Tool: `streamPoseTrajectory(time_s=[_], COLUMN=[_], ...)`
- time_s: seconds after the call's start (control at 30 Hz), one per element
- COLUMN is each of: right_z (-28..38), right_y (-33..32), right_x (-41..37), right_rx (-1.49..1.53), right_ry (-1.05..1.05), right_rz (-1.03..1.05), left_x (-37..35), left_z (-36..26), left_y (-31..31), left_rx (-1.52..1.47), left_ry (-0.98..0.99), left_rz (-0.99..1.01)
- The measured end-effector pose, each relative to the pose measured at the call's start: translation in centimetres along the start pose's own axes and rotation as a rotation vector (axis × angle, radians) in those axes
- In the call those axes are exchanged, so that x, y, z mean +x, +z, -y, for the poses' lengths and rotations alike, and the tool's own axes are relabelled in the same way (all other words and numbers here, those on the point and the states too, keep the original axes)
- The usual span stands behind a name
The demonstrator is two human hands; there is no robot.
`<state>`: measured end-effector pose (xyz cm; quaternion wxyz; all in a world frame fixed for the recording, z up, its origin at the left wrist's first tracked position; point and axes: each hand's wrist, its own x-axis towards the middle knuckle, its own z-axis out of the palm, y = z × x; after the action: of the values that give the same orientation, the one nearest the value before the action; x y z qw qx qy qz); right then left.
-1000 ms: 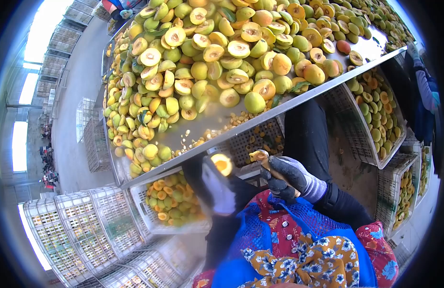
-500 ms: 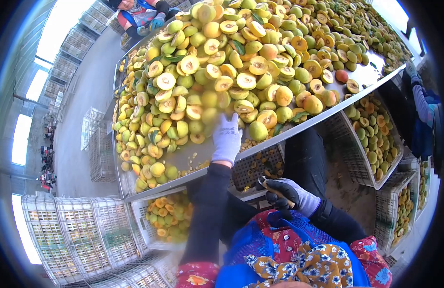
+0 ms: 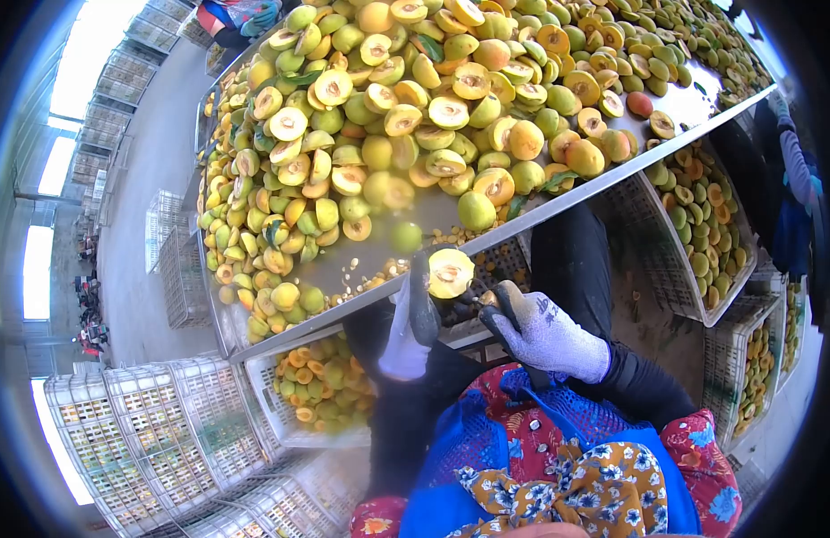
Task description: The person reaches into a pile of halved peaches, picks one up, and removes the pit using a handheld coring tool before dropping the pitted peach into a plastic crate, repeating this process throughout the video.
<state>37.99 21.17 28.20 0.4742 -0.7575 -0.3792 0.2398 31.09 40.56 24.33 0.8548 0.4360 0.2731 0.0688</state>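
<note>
My left hand (image 3: pixel 408 327), in a pale glove with dark-coated fingers, is closed around an apricot half (image 3: pixel 451 273), its cut face turned towards my right hand. My right hand (image 3: pixel 551 335), gloved the same way, grips a small pitting tool (image 3: pixel 488 299); its tip points at the fruit, a short gap away. Most of the tool is hidden by my fingers. Both hands are at the near edge of a metal table (image 3: pixel 558 224) heaped with halved apricots (image 3: pixel 361 117). Several loose pits (image 3: pixel 357 280) lie near that edge.
Below the table edge stand a crate (image 3: pixel 321 438) of apricot halves, a dark crate (image 3: pixel 500 269) between my knees and a fuller crate (image 3: pixel 697 309) to the right. Stacked white crates (image 3: pixel 155 430) fill the lower left. Co-workers' gloved hands (image 3: pixel 261 18) show at the far left corner.
My left hand has drawn back from the heap to the table edge and now holds an apricot half. My right hand has risen towards it with the tool.
</note>
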Motion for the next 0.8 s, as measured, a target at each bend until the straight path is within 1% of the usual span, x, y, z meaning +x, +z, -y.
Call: streamPoseTrajectory(time_s=[0.1, 0.13, 0.23, 0.27, 0.33, 0.37, 0.4, 0.43, 0.5, 0.57, 0.63, 0.67, 0.77, 0.8], right_z=[0.5, 0.8, 0.6, 0.5, 0.2, 0.4, 0.7, 0.9, -0.4, 0.1, 2.1, 2.0, -0.1, -2.9], right_y=[0.1, 0.1, 0.8, 1.0, 1.4, 1.4, 1.5, 1.5, 2.4, 1.6, -0.6, -1.0, 1.0, 2.9], right_x=[-0.4, -0.4, -0.8, -0.9, -0.9, -1.0, -1.1, -1.2, -1.1, -0.7, -0.2, -0.3, -0.8, -1.5], right_rx=[-0.116, -0.113, -0.155, -0.136, -0.099, -0.14, -0.18, -0.22, -0.049, 0.3, 0.824, 0.803, 0.408, 0.215], right_ry=[-0.012, -0.039, -0.003, 0.005, 0.019, -0.047, -0.113, -0.179, -0.241, 0.036, 0.654, 0.681, 0.32, 0.108], right_rz=[0.035, 0.021, 0.018, 0.033, 0.065, 0.047, 0.03, 0.013, -0.016, 0.111, 0.38, 0.402, 0.176, 0.063], left_x=[-2.4, -3.1, -4.4, -4.4, -4.4, -4.4, -4.7, -4.8, -4.7, -5.2, -5.2, -5.4, -5.0, -4.2], left_z=[-0.2, -0.3, -0.8, 0.2, 1.4, 1.8, 2.1, 2.4, 2.9, 3.4, 3.7, 3.6, 3.2, 4.5], left_y=[2.0, 2.8, 4.2, 3.9, 3.3, 3.3, 3.5, 3.4, 3.3, 4.4, 4.7, 4.9, 4.2, 2.3], left_rx=[0.094, 0.172, 0.243, 0.257, 0.413, 0.491, 0.412, 0.505, 0.687, 0.681, 0.717, 0.8, 0.676, 0.449], left_ry=[-0.02, -0.004, -0.047, 0.055, 0.222, 0.307, 0.282, 0.347, 0.476, 0.532, 0.558, 0.539, 0.4, 0.274], left_rz=[0.1, 0.055, -0.052, -0.059, -0.097, -0.115, -0.141, -0.166, -0.215, -0.261, -0.3, -0.303, -0.195, -0.14])
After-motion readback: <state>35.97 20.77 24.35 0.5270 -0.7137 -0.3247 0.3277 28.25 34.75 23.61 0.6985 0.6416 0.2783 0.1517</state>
